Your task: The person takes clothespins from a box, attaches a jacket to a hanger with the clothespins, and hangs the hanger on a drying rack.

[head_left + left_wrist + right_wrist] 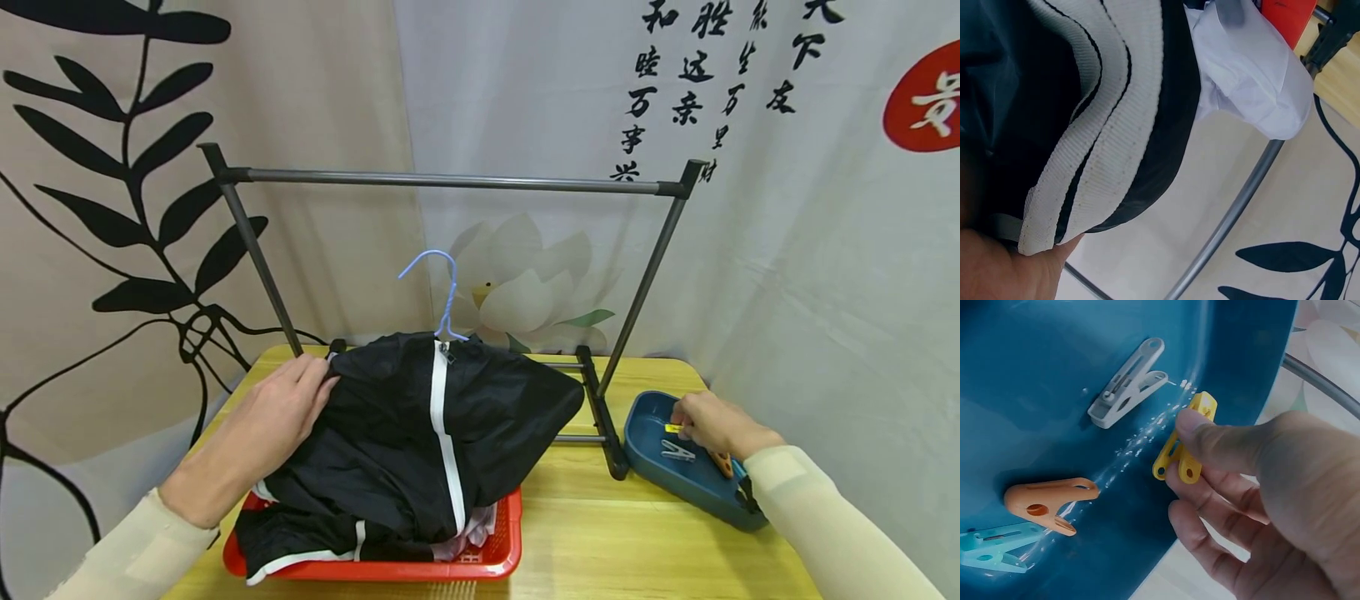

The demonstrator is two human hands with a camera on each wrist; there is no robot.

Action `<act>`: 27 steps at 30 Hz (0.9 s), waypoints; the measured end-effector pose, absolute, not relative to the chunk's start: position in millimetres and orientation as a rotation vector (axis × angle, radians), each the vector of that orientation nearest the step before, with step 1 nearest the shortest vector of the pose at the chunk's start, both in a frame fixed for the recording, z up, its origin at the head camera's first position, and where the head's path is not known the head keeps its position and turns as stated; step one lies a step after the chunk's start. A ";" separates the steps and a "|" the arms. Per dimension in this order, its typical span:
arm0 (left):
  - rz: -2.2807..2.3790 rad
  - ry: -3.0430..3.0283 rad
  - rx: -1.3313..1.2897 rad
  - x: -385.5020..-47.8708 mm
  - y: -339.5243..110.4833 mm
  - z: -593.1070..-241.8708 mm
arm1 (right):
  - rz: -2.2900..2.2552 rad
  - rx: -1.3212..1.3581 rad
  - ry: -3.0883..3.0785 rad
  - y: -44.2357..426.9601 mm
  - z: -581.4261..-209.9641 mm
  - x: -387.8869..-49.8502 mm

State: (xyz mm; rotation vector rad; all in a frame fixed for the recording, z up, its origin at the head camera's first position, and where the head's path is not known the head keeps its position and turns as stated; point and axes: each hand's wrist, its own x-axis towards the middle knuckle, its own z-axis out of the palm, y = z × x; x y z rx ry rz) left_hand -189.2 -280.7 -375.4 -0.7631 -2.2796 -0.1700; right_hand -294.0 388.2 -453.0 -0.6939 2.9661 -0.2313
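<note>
A black garment with a white zip strip (495,417) hangs on a blue hanger (452,292), its lower part lying over a red basket (495,570). My left hand (281,408) grips the garment's shoulder on the left; in the left wrist view the thumb side of that hand (1010,269) lies against white-edged black cloth (1116,137). Over the blue tray (675,479), my right hand (716,423) pinches a yellow clip (1200,412) between thumb and fingers. A grey clip (1125,384), an orange clip (1029,497) and a teal clip (1004,544) lie in the tray.
A grey metal rack (450,179) stands behind the garment on the wooden table (600,533), its right foot (609,442) beside the tray. Pinkish cloth (476,529) shows in the basket. A printed curtain (787,250) hangs behind.
</note>
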 end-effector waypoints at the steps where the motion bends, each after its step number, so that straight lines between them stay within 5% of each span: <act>1: -0.169 -2.280 -0.763 -188.9 -280.8 -375.5 | -0.233 -0.683 2.967 388.4 -452.3 -294.1; 27: -0.175 -2.261 -0.774 -187.9 -281.3 -375.9 | -0.440 -0.647 3.133 379.7 -438.1 -266.5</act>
